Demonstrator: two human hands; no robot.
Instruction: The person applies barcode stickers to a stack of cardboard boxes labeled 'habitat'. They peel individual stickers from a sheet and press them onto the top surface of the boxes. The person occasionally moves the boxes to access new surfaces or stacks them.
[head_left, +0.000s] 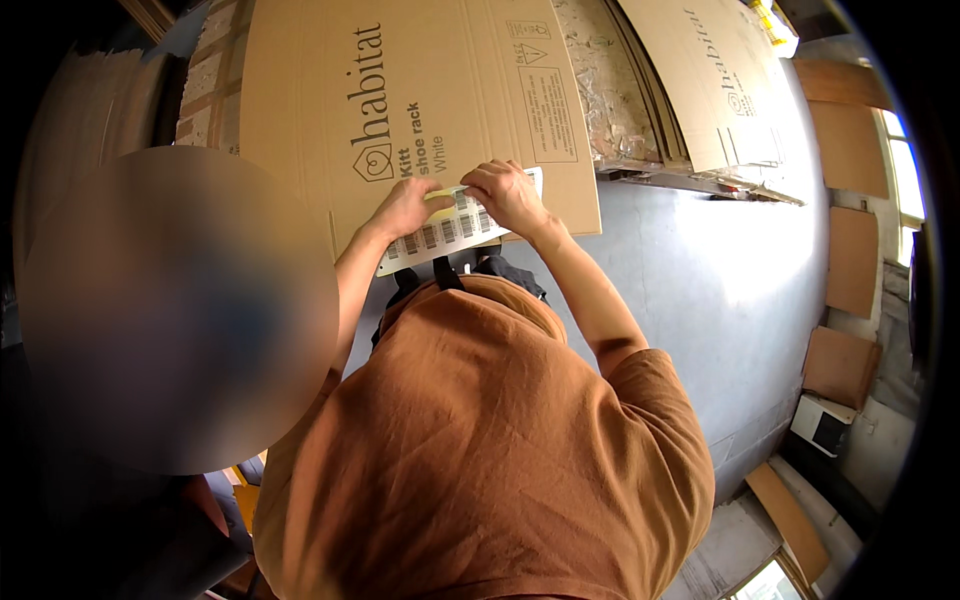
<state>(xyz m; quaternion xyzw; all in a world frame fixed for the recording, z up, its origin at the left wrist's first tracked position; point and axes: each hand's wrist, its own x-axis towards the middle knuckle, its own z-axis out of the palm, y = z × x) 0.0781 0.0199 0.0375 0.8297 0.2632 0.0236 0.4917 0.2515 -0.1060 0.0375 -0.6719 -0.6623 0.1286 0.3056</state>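
A white sheet of barcode labels (430,240) lies slantwise over the near edge of a large flat cardboard box (470,90), in front of my body. My left hand (402,210) grips the sheet's upper left edge, thumb pointing right across it. Between my hands shows a yellowish patch of the sheet. My right hand (512,200) is closed in a pinch at the sheet's upper middle, fingertips at the top row of labels. Whether a single label is lifted between those fingers cannot be made out.
Another printed cardboard box (705,90) lies at the far right on a worn stack (610,90). The grey floor (690,300) stretches along my right side. Cardboard pieces (852,262) lean by the right wall. A blurred round patch hides the left side.
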